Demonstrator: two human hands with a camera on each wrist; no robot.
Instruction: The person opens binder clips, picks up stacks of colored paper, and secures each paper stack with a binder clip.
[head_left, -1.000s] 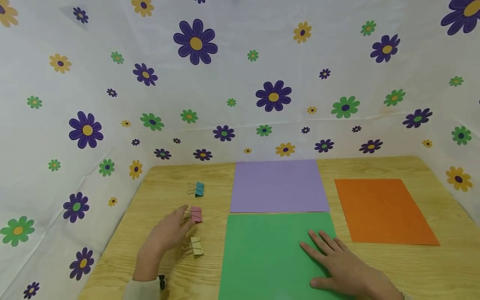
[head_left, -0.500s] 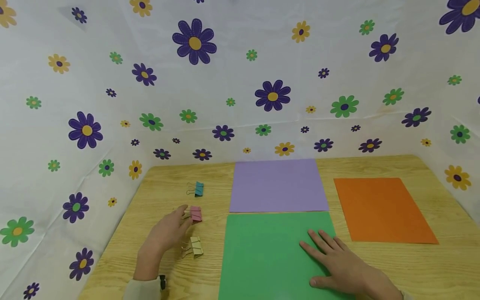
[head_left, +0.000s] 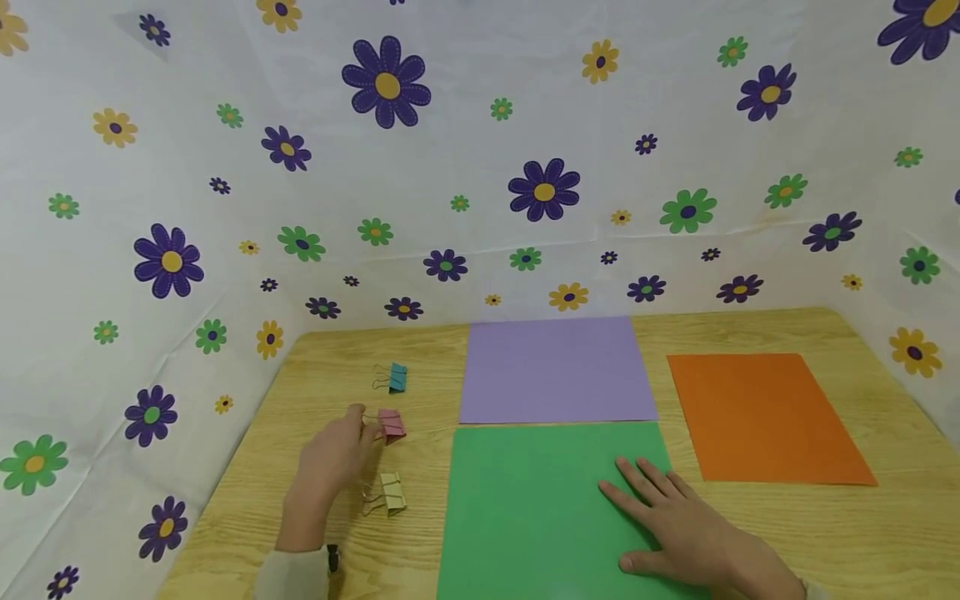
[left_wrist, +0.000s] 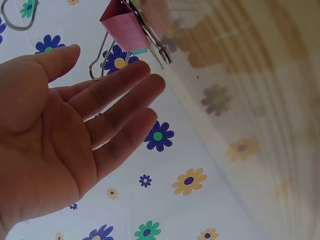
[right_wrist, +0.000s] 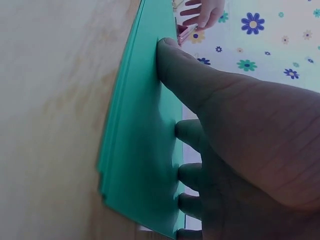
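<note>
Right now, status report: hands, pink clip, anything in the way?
Left hand beside pink clip, contact unclear. Right hand spread on green paper. Nothing visible between left hand and pink clip.

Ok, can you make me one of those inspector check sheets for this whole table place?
Surface: wood-grain table.
Job's things: pink binder clip between the blue binder clip and yellow binder clip; stacked green sheets, with a purple sheet beyond and an orange sheet to the right.
Clutter: nothing seen.
Hands: left hand at the pink clip's wire handles, contact unclear; right hand resting on the green sheets, fingers spread.
Cables: nothing seen.
Surroundings: white backdrop printed with purple, green and yellow flowers, behind and on both sides.
</note>
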